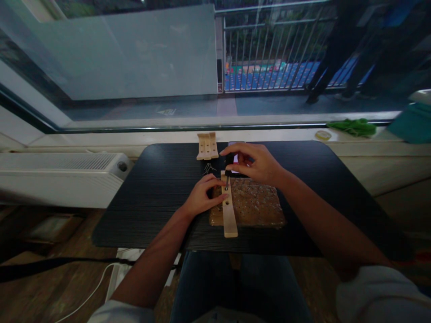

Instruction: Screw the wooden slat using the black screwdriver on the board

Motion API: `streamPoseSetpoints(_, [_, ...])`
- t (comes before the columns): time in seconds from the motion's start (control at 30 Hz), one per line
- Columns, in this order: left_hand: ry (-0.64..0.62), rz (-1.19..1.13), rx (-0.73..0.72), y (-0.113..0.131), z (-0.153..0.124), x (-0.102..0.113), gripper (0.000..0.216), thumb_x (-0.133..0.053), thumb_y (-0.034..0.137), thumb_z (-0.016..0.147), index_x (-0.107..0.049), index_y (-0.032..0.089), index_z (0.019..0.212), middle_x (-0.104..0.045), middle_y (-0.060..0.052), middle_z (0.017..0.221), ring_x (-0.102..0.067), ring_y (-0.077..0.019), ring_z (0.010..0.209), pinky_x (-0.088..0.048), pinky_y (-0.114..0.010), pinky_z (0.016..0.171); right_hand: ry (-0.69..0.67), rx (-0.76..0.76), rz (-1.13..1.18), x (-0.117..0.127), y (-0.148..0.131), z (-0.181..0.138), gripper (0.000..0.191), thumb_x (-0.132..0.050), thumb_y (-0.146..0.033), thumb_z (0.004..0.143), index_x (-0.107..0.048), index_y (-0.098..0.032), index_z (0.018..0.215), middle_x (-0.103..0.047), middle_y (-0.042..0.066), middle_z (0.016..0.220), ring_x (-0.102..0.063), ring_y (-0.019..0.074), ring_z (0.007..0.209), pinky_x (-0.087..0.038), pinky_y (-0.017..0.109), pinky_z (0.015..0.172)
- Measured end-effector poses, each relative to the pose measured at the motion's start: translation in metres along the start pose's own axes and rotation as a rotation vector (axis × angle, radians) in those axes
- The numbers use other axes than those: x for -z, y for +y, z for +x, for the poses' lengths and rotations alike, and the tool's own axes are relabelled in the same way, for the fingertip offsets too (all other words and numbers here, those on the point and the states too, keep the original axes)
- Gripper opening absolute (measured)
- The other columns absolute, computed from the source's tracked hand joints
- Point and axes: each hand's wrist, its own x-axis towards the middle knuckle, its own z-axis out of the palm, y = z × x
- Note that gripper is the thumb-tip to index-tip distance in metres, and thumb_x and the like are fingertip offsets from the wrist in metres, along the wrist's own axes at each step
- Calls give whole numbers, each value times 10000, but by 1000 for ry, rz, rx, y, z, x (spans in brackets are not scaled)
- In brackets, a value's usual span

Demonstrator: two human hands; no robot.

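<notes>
Strip of pale wood (229,217), wide at its near end and with holes in it, lies across the left part of a brown block (257,206). Its long axis goes away from the person, and its near end reaches beyond the front edge of the block. The left hand (203,197) comes from the left side and touches the strip, with thumb and forefinger set apart, near its far hole; whether its fingers close around the edge, I cannot tell. The right hand (257,161) is clamped on the dark handle of a screwdriver (229,167), between thumb and fingers. This tool stands nearly upright above the strip, and its shaft goes down to the far hole, so its line crosses the long axis of the wood. The left hand is the nearer one to the strip; the right is higher and farther from the person.

Just beyond the left hand, small metal screws (208,168) lie in a loose group. Behind them, other wooden pieces (207,146) stand side by side at the far edge of the dark surface (151,197). A device with lit screen (236,158) is partly hidden behind the right hand.
</notes>
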Motion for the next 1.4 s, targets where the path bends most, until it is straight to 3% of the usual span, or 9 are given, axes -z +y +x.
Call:
streamPoseSetpoints(0.47, [-9, 6, 18, 3, 0, 1, 261, -685, 353, 807, -695, 178, 1000, -568, -34, 873, -555, -170, 839, -477, -314, 783, -148, -68, 207, 14, 3, -1, 308, -555, -131, 865, -568, -155, 1172, -675, 74, 1088, -516, 44, 595, -431, 201, 559])
streamPoseSetpoints(0.63, [-4, 10, 18, 4, 1, 1, 258, -684, 360, 805, -695, 180, 990, -564, -35, 868, -554, -174, 843, -479, -321, 778, -190, -137, 304, 14, 0, -2, 294, -538, -145, 877, -534, -169, 1170, -685, 59, 1024, -509, 37, 549, -430, 190, 512])
streamPoseSetpoints(0.87, [-1, 1, 15, 3, 1, 1, 264, -684, 369, 803, -695, 184, 991, -576, -38, 872, -561, -176, 846, -479, -322, 783, -154, -138, 246, 13, 0, -1, 284, -589, -180, 854, -550, -158, 1134, -689, 57, 991, -522, 47, 585, -413, 192, 540])
streamPoseSetpoints(1.0, [-2, 1, 17, 3, 1, 1, 270, -687, 368, 800, -692, 180, 993, -579, -40, 888, -564, -179, 857, -484, -327, 788, -136, -128, 205, 13, 1, -1, 296, -626, -203, 835, -557, -154, 1119, -688, 37, 938, -426, 25, 505, -361, 188, 500])
streamPoseSetpoints(1.4, [-6, 3, 12, 3, 1, 1, 267, -690, 357, 797, -688, 161, 979, -574, -45, 889, -565, -180, 854, -483, -318, 769, -56, -108, 166, 9, 2, -2, 280, -687, -237, 796, -579, -150, 1040, -554, -64, 693, -371, 17, 463, -293, 187, 466])
